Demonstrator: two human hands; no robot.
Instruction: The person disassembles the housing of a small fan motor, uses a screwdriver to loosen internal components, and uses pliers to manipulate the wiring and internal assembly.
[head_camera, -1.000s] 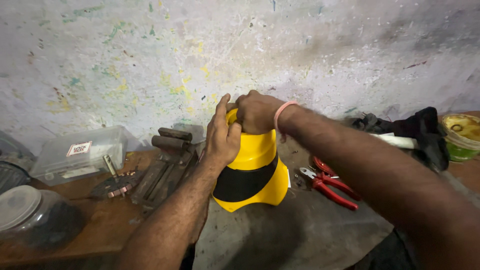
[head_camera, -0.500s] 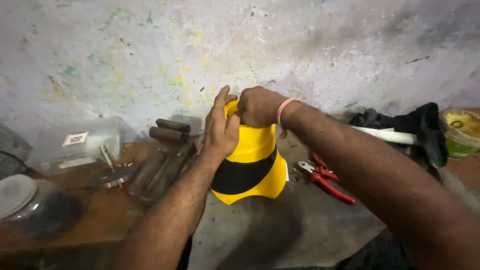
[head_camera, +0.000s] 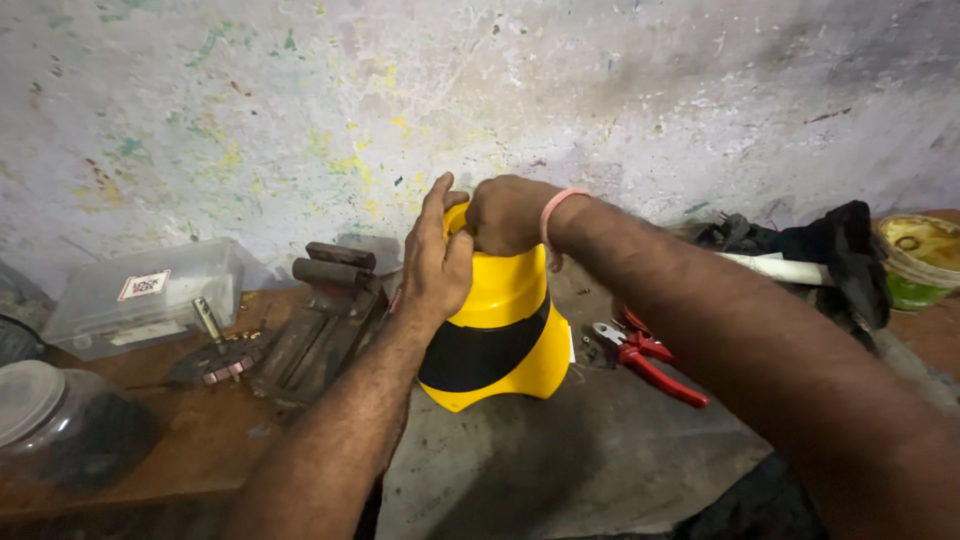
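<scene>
- The left hand (head_camera: 437, 262) is raised, the palm turned to the right, fingers straight and together, pointing up.
- The right hand (head_camera: 507, 214) is closed into a loose fist, knuckles up, just beside the left fingertips.
- The right wrist carries a pink band (head_camera: 549, 218).
- Both forearms are bare and stretched forward.

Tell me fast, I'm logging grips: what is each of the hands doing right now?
Left hand: open, palm flat against the side of the yellow and black housing.
Right hand: closed in a fist on the housing's top; what it grips is hidden.
</scene>
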